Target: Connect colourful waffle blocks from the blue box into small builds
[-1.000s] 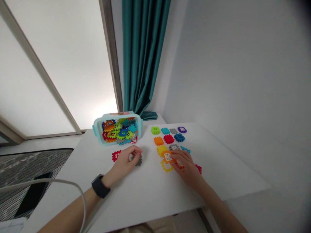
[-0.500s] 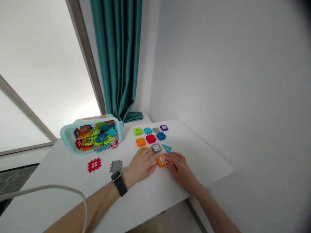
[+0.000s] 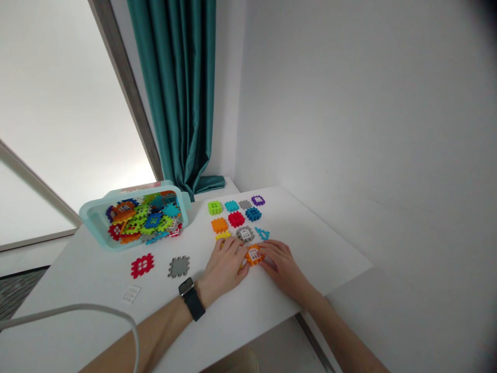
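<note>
An orange waffle-shaped plastic tile (image 3: 254, 255) with a white window insert sits between my hands on the white table (image 3: 310, 248). My left hand (image 3: 225, 267) lies to its left, fingertips against its edge, over a partly hidden yellow piece (image 3: 244, 264). My right hand (image 3: 281, 264) presses its right side. Just beyond my hands lie a yellow tile (image 3: 223, 235), a grey tile with a white window (image 3: 245, 234) and a thin blue piece (image 3: 262, 233).
Several coloured tiles stand in rows beyond my hands. To the left lie a red tile (image 3: 142, 266), a grey tile (image 3: 179, 267) and a white window insert (image 3: 132, 294). A pale blue box (image 3: 93, 220) holds many tiles. A cable (image 3: 77, 309) crosses near my left arm.
My left hand has left the grey tile lying on the table and moved right to the orange tile. A white window insert now shows on the table. The view has turned left.
</note>
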Demonstrator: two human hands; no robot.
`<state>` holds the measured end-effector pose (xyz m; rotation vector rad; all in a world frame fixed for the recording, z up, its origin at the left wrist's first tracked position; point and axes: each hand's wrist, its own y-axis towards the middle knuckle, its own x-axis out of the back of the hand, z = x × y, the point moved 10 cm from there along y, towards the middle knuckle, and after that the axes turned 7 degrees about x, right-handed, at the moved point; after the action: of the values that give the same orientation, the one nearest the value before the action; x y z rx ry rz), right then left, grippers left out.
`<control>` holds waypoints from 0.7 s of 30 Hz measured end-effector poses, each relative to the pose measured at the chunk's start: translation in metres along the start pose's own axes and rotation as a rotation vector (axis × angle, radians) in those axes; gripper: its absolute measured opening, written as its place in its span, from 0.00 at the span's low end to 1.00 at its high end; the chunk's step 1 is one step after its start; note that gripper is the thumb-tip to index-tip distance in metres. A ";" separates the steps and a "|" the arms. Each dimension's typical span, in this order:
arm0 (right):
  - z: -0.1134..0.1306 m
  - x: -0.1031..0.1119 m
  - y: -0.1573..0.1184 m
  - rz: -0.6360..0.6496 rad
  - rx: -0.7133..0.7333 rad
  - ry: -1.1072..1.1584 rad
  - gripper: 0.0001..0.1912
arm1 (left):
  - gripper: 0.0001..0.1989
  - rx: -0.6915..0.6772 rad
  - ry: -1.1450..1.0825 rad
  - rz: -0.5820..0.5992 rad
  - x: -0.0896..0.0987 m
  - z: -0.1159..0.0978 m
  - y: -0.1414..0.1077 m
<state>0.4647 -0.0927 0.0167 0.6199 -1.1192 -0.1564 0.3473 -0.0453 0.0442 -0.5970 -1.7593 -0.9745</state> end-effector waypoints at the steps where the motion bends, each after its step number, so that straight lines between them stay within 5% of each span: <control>1: 0.000 0.000 0.000 0.001 0.002 -0.002 0.15 | 0.09 0.005 0.006 0.007 -0.001 0.000 0.000; 21: 0.000 -0.005 0.005 0.068 -0.039 0.010 0.13 | 0.07 0.004 0.033 0.083 -0.008 -0.001 0.003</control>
<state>0.4618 -0.0863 0.0149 0.5468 -1.1239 -0.1158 0.3534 -0.0440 0.0379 -0.6431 -1.6935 -0.9185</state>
